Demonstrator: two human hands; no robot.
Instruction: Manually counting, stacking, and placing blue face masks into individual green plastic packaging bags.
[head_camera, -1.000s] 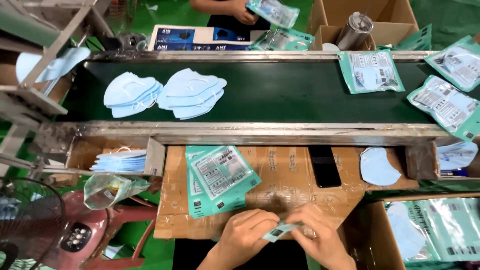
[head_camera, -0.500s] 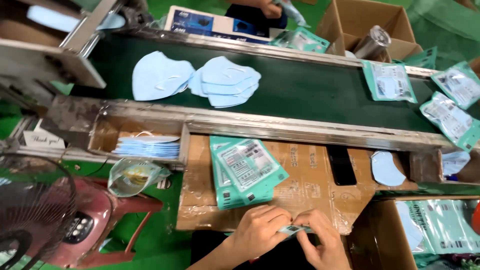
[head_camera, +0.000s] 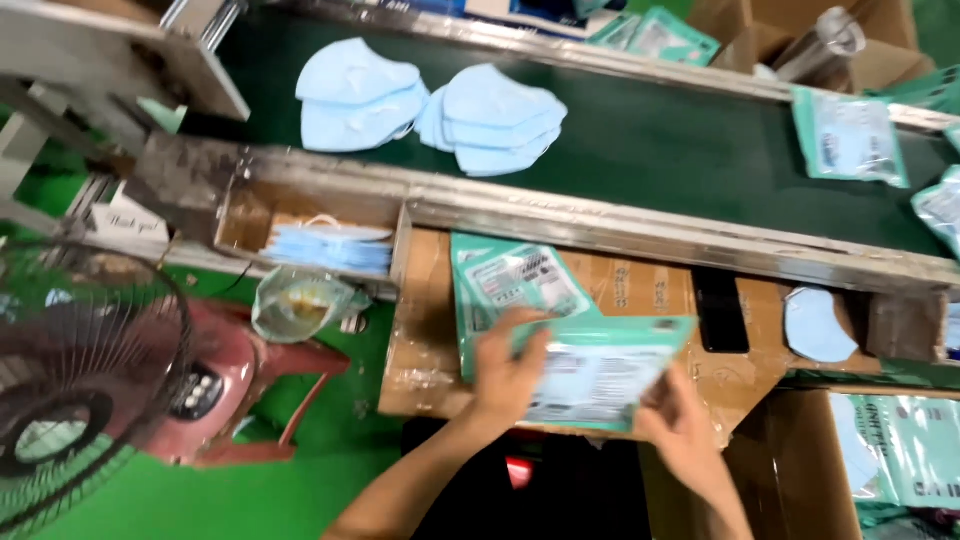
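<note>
Packet (head_camera: 600, 375), a green one, sits between both hands above the cardboard table (head_camera: 420, 330). Left hand (head_camera: 510, 375) grips its left edge; right hand (head_camera: 680, 425) pinches the right corner. I think it needs laying on the pile (head_camera: 515, 285).

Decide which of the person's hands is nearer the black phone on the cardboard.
Right. The right hand holds the green packet just below the black phone; the left hand grips its far edge.

Two hands, one teal packet (head_camera: 600, 375) held, one packet stack (head_camera: 515, 285) on cardboard, two blue mask piles (head_camera: 355, 95) (head_camera: 495, 120) on belt, one fan (head_camera: 70, 390), one phone (head_camera: 718, 310).
</note>
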